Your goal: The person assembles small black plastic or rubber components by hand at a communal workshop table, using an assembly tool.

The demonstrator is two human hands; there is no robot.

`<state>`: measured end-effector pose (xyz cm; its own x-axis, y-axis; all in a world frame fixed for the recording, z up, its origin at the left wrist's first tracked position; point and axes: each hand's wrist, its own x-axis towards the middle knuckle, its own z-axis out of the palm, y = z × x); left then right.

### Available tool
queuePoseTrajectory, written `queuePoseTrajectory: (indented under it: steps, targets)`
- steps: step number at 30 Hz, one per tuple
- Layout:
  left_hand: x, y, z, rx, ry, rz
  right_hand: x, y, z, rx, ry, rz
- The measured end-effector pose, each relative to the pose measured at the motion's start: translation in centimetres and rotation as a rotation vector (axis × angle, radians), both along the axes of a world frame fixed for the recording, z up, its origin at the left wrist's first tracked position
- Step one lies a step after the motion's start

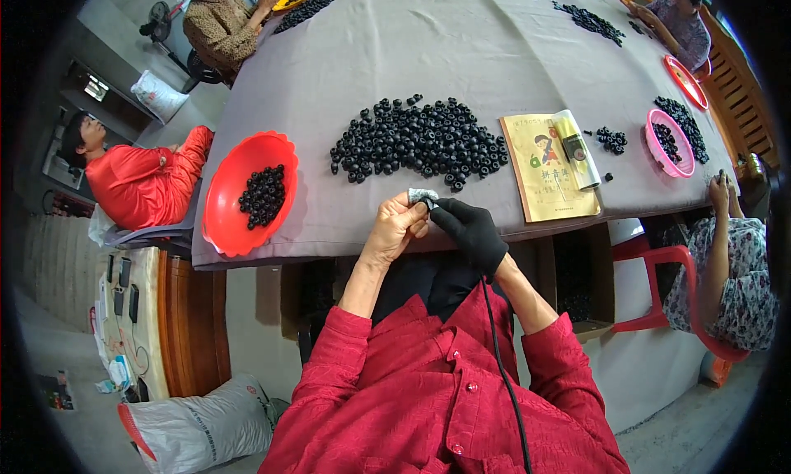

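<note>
My left hand (395,231) is bare apart from a grey cloth cover (423,196) on a fingertip. Its fingers are closed in a pinch. My right hand (472,233), in a black glove, meets it at the fingertips just over the table's near edge, also pinching. A small dark bit shows between them, too small to name. Beyond my hands lies a wide heap of small round black parts with holes (420,140). To the left, a red scalloped plastic tray (218,202) holds more of these parts (264,196).
A yellow booklet (548,198) with a rolled clear-and-green item on it lies right of the heap. Farther right stands a pink basket (680,168). Other people sit round the grey-covered table (486,54). Open boxes (577,284) stand beneath. A white sack (202,424) lies at lower left.
</note>
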<state>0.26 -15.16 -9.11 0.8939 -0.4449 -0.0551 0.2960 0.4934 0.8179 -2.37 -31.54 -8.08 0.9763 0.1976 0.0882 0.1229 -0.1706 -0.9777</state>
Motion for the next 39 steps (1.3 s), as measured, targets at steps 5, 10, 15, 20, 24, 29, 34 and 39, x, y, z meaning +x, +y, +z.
queuePoseTrajectory:
  steps: [5,10,15,20,24,29,34,39]
  targets:
    - [-0.1,-0.2,0.3,0.035,0.007,0.027,-0.1,0.2,-0.1,0.063,0.01,-0.017]
    - [-0.1,-0.2,0.1,0.06,0.002,0.042,0.0,0.2,0.5,0.002,0.078,-0.005]
    - [0.0,-0.2,0.2,0.069,0.003,0.033,0.0,0.1,0.9,-0.034,0.081,-0.007]
    - [-0.1,-0.3,0.2,0.078,-0.002,0.025,0.1,0.1,0.7,0.005,0.091,-0.017]
    - [0.1,-0.2,-0.2,0.018,0.025,0.028,-0.2,-0.1,0.8,0.059,0.063,-0.002]
    - [0.1,-0.2,-0.1,-0.035,0.051,0.021,-0.2,-0.5,0.2,0.018,-0.079,0.086]
    - [0.0,0.2,-0.2,-0.056,0.062,0.0,-0.5,-0.3,0.7,0.04,0.044,0.064]
    - [0.0,0.1,-0.2,-0.046,0.048,-0.005,-0.4,-0.3,0.6,0.053,0.045,0.05]
